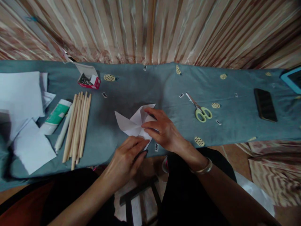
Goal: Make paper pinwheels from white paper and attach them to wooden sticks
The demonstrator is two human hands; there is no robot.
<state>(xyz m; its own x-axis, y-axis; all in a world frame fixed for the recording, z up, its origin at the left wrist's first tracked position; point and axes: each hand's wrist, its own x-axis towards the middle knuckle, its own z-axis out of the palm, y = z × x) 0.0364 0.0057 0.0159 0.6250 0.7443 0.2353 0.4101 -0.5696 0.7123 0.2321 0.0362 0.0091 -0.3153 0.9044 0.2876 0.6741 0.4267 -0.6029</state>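
Observation:
A white paper pinwheel point(124, 121) lies near the front edge of the cloth, its pointed blades curling up around the middle. My left hand point(127, 155) grips its near edge, thumb below and fingers on top. From the right, my right hand point(162, 128) has its fingers closed on the paper, one reaching to the upper blade and the others by the centre. A bracelet point(203, 168) circles my right wrist. The fingers partly cover the pinwheel's right and near blades.
Wooden sticks point(77, 125), a glue tube point(56, 116), a thin white tube point(64, 128) and paper sheets point(21, 94) lie left. Behind them stands an open red box point(89, 80) of small metal pieces. Green-handled scissors point(199, 110), a phone point(265, 104) and a blue-edged device point(293, 80) lie right.

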